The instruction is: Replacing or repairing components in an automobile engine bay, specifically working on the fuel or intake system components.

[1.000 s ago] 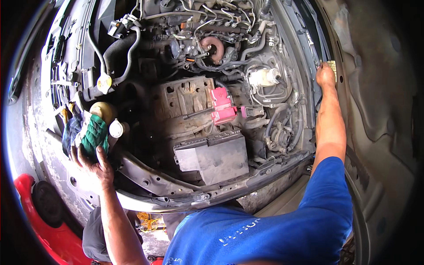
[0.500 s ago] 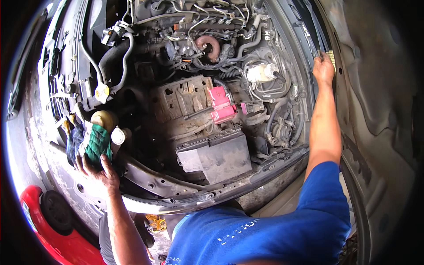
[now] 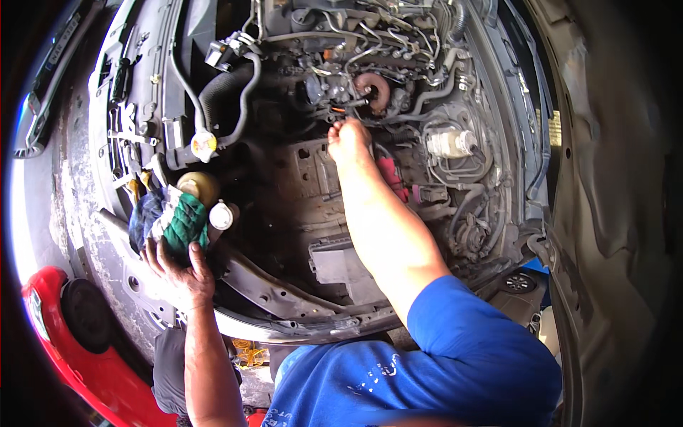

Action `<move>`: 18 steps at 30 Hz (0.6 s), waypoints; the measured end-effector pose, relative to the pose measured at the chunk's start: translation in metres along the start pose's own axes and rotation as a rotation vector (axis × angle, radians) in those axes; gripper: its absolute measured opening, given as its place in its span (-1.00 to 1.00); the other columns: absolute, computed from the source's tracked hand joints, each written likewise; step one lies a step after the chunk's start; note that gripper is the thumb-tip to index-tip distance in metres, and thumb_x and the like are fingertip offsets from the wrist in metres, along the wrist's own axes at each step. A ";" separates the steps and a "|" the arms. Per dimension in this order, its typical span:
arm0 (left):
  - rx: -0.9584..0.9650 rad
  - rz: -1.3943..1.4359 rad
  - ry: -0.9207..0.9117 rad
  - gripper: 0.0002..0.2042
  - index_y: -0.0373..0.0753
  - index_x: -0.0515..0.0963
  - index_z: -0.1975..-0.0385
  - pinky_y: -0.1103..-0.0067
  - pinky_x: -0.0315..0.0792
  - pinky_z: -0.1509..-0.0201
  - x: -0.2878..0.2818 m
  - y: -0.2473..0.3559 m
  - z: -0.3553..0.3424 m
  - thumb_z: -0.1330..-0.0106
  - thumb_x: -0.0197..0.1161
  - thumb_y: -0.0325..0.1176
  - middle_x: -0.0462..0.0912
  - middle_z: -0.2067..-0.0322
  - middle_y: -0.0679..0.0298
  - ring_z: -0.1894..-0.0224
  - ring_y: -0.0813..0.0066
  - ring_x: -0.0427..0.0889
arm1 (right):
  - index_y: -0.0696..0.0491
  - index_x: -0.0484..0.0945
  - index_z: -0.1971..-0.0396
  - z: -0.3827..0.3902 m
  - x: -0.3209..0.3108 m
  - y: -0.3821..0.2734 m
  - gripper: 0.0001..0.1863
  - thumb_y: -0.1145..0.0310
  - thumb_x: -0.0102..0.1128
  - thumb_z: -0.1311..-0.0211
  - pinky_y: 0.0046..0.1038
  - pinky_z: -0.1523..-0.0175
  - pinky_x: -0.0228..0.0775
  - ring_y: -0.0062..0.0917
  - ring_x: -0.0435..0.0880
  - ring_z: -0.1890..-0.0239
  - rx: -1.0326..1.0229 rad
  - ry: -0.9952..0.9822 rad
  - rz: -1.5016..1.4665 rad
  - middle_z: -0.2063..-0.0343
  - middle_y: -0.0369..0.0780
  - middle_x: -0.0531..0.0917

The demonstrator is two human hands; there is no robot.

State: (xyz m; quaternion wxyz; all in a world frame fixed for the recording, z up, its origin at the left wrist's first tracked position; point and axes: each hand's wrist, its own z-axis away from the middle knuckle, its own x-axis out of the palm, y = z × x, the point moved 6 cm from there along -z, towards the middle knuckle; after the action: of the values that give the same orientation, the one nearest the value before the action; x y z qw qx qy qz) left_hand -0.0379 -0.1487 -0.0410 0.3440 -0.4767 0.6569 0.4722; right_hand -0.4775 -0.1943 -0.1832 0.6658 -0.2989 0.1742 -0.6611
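My left hand [image 3: 179, 276] lies on the front edge of the engine bay with its fingers spread, the fingertips against a bundled green, white and dark blue cloth [image 3: 183, 219]. Out over the engine bay reaches my right arm. The right hand [image 3: 349, 140] is closed, with fingers curled together near hoses and a small orange-marked part [image 3: 340, 109] of the engine [image 3: 341, 64]. Whatever it may hold is too small to make out. Beneath that forearm lie the bare metal battery tray [image 3: 306, 167] and a partly hidden red cover [image 3: 391, 176].
Several wrenches [image 3: 131, 128] rest on the front panel beside a yellow-capped filler [image 3: 203, 146]. A white-capped reservoir [image 3: 222, 215] stands by the cloth. The brake fluid reservoir [image 3: 452, 144] is at right, a black box cover [image 3: 345, 270] nearer me. The raised hood [image 3: 605, 142] borders the right side.
My right hand has swung left from the bay's far right edge to the middle of the engine. The left hand stays by the cloth. The whole view has shifted slightly.
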 end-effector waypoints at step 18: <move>0.004 0.109 -0.018 -0.33 -0.31 0.32 -0.23 0.05 -0.03 -0.43 0.005 0.000 -0.004 -0.26 0.22 0.05 0.27 -0.29 -0.04 -0.39 -0.14 0.10 | -0.04 0.47 0.55 -0.094 0.012 0.013 -0.90 0.37 0.13 -0.14 -0.55 0.59 0.11 -0.61 0.30 0.66 0.093 0.138 -0.024 0.65 -0.39 0.40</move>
State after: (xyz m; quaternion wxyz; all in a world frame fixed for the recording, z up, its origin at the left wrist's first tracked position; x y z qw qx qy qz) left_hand -0.0393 -0.1538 -0.0443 0.3245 -0.4355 0.6795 0.4932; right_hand -0.5257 -0.2225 -0.2610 0.6574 -0.2234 0.1854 -0.6954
